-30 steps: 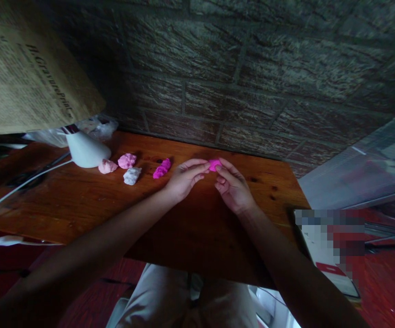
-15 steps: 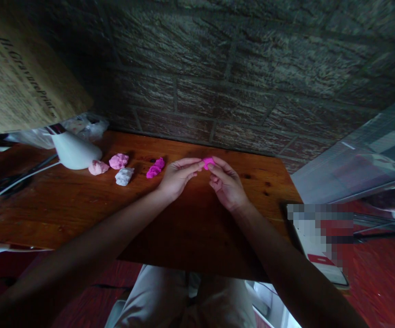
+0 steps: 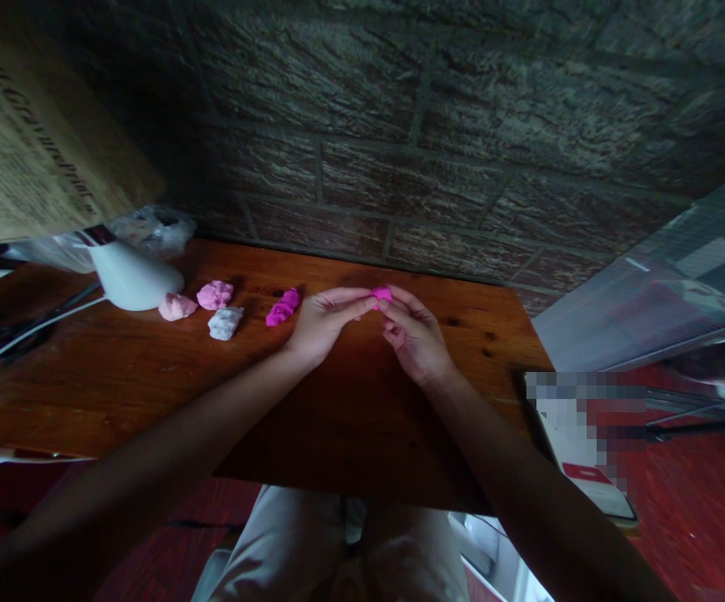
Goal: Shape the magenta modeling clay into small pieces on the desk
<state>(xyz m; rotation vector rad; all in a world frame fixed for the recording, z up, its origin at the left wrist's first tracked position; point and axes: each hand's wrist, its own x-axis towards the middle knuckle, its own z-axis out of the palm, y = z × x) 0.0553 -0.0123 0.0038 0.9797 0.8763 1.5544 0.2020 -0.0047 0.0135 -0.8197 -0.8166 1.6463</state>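
A small piece of bright pink modelling clay point(image 3: 382, 295) is pinched between the fingertips of both hands above the table. My left hand point(image 3: 330, 322) holds it from the left, thumb and fingers closed. My right hand point(image 3: 417, 333) grips its other side with the thumb on the near face. Left of my hands lies a longer magenta clay lump point(image 3: 283, 308). Further left sit a white lump point(image 3: 225, 323), a pink lump point(image 3: 215, 294) and a pale pink lump point(image 3: 177, 307), all rough and crumpled.
The wooden table point(image 3: 117, 376) meets a dark stone-patterned wall point(image 3: 349, 184). A lamp with a white base point(image 3: 133, 272) and a newsprint shade point(image 3: 42, 142) stands at the left, near a clear plastic bag point(image 3: 161, 230). A flat white-faced object point(image 3: 579, 451) lies at the right edge.
Both hands stay almost in place, still pinching the pink clay, with only slight finger movement. The view has shifted a little; the lumps on the table lie as before.
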